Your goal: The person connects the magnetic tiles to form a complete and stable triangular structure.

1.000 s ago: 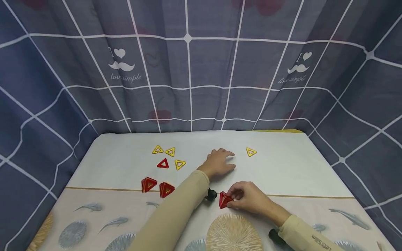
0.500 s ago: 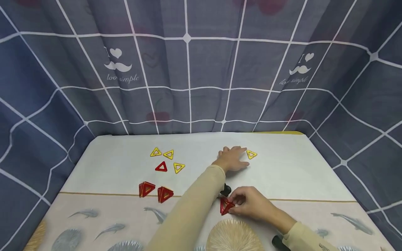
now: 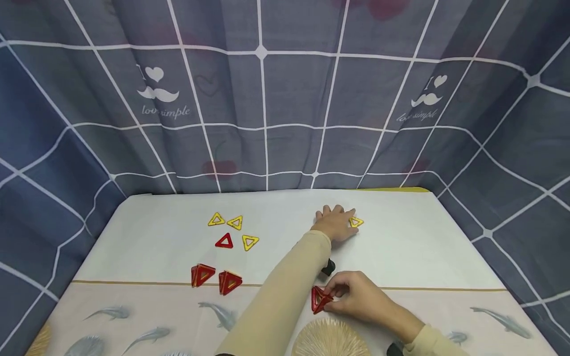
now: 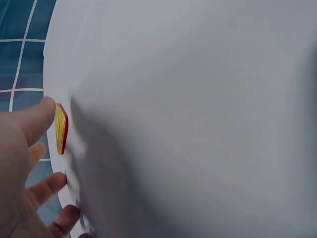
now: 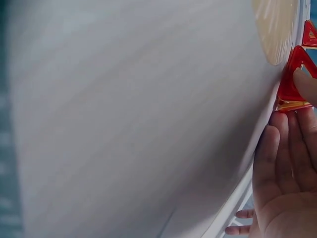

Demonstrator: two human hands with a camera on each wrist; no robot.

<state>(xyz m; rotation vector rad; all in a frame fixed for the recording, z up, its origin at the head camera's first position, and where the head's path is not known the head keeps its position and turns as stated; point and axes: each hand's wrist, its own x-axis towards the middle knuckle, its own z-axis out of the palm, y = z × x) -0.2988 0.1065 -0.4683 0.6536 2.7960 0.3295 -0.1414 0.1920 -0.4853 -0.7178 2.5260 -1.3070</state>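
My left hand (image 3: 333,225) reaches to the far part of the table, its fingers spread around a yellow triangle tile (image 3: 358,222). In the left wrist view the thumb lies against or close beside that tile (image 4: 60,129), which shows a red edge; contact is hard to tell. Nearer the front, my right hand (image 3: 362,299) pinches a small red pyramid (image 3: 318,300) of triangle tiles between thumb and fingers. The right wrist view shows its red face (image 5: 290,84) under the thumb, with a yellow-orange tile at its base.
Left on the table are several loose yellow tiles (image 3: 250,242) and one red tile (image 3: 224,241). Two red pyramids (image 3: 202,274) stand in front of them. A white sheet (image 3: 165,237) covers the table's back half. Checked curtains (image 3: 285,99) hang behind and at both sides.
My left hand has moved right across the white sheet to the lone yellow tile. The right hand keeps its hold on the red pyramid, and the head view has shifted slightly.
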